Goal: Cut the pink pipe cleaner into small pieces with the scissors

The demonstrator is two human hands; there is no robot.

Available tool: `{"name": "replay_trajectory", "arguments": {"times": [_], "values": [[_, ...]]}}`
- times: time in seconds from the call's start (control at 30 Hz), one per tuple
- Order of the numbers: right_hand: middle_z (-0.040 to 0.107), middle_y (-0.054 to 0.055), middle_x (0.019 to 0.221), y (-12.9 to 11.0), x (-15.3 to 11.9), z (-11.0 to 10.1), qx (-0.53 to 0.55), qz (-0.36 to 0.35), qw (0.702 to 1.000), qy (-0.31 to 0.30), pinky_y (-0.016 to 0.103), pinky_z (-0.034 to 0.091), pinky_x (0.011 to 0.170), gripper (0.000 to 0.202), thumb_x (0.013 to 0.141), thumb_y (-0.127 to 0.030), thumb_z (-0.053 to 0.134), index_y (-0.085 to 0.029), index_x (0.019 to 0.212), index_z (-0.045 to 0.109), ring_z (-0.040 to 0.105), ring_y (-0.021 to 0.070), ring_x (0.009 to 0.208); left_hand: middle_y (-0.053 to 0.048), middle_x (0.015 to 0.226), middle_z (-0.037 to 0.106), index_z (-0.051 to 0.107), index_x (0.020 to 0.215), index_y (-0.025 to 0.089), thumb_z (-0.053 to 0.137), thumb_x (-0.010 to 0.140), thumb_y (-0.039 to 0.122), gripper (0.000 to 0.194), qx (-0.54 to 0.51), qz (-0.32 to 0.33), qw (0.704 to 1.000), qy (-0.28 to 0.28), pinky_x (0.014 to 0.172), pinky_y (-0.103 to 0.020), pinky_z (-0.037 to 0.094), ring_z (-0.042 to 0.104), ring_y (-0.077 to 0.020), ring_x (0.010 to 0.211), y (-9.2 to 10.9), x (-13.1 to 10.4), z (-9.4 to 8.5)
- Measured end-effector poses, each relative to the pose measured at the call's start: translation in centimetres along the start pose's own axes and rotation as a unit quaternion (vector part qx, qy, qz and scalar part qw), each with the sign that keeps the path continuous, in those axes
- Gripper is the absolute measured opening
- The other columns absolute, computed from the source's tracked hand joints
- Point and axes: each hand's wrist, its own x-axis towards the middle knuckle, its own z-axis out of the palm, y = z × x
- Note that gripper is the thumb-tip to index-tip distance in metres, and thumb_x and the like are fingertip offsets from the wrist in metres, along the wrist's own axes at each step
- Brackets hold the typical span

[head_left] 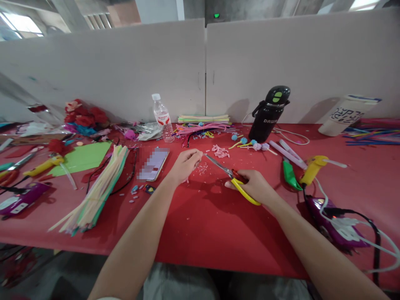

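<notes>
Near the middle of the red table (200,233), my left hand (186,166) is closed in a pinch on something too small to make out. My right hand (253,185) is wrapped round the handles of yellow-handled scissors (246,195). The scissors point left, with their tips right beside my left fingertips. Tiny pink bits (203,168) are scattered on the table just below the blades. A little pile of short pink pieces (220,151) lies behind the scissors.
Left stand a bundle of pale pipe cleaners (100,189), a phone (154,164) and a water bottle (163,121). Right are a black flask (268,116), a yellow glue gun (314,170), a purple device (337,227) with cables, and a white cup (342,116). A grey partition (265,62) stands behind.
</notes>
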Motion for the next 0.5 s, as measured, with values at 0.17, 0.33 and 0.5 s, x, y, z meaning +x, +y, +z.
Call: {"name": "replay_trajectory", "arguments": {"times": [0.17,0.33,0.5], "values": [[0.025,-0.005,0.058,0.01,-0.01,-0.04,-0.003,0.003,1.0,0.004,0.022,0.019,0.046,0.054,0.063,-0.063,0.065,-0.019,0.058,0.033,0.025,0.0085,0.054,0.004,0.054,0.035,0.041,0.06,0.016,0.044,0.083,0.029,0.027,-0.01,0.002,1.0,-0.007,0.048,-0.021,0.025,0.035,-0.0062,0.048,-0.12,0.02,-0.05],[0.025,-0.005,0.058,0.19,0.04,0.0,-0.009,0.002,1.0,0.005,0.022,0.019,0.046,0.052,0.064,-0.061,0.065,-0.019,0.057,0.033,0.025,0.0086,0.054,0.004,0.054,0.035,0.04,0.059,0.016,0.045,0.083,0.028,0.027,-0.01,-0.002,1.0,-0.009,0.048,-0.021,0.025,0.034,-0.006,0.048,-0.11,0.12,-0.13],[0.026,-0.005,0.057,0.13,0.03,0.01,-0.016,0.013,1.0,0.006,0.022,0.019,0.046,0.055,0.063,-0.064,0.063,-0.019,0.056,0.034,0.025,0.0086,0.053,0.004,0.056,0.036,0.041,0.06,0.016,0.044,0.083,0.029,0.027,-0.017,-0.005,1.0,-0.013,0.048,-0.022,0.025,0.034,-0.0062,0.048,-0.22,0.07,-0.16]]}}
